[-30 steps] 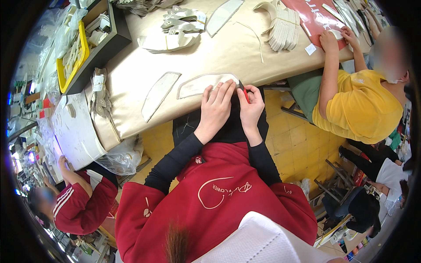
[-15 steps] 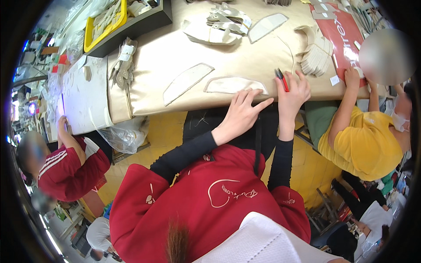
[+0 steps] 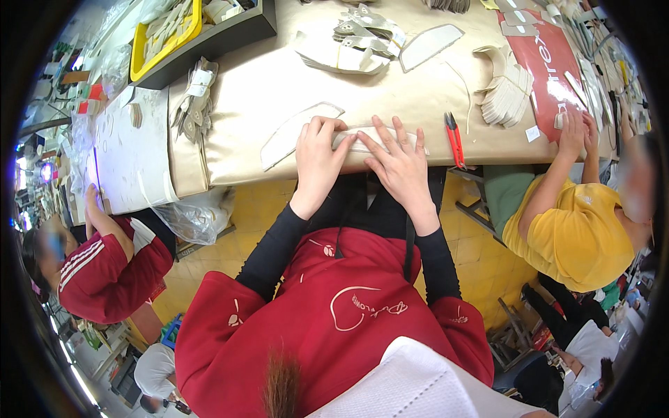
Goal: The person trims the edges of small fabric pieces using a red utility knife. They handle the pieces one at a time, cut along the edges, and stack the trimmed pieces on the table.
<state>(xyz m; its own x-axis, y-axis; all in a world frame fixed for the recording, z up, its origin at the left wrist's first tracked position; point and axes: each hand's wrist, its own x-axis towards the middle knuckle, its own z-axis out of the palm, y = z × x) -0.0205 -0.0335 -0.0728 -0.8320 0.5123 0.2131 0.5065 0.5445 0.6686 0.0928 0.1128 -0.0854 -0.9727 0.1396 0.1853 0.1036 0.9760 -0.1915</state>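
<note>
A crescent-shaped off-white fabric piece (image 3: 357, 148) lies at the table's front edge under both hands. My left hand (image 3: 320, 159) is closed at its left end, with thumb and fingertips pinching the edge. My right hand (image 3: 403, 164) rests open on the piece, its fingers spread and pressing down. The hands cover much of it. Red-handled thread snips (image 3: 454, 141) lie to the right of my right hand, handles toward the front edge. A similar dark-edged piece (image 3: 281, 143) lies just left of my left hand, and another piece (image 3: 432, 46) lies farther back.
Bundled cut pieces (image 3: 507, 90) sit at the right, near a red sheet (image 3: 547, 63). More bundles (image 3: 348, 59) lie at the back and left (image 3: 197, 104). A yellow tray (image 3: 143, 59) stands in a black box. Co-workers in yellow (image 3: 575, 223) and dark red (image 3: 118, 268) sit either side.
My right hand has put the snips down on the table and moved left onto the fabric piece. My left hand has shifted left to the piece's left end and closed there.
</note>
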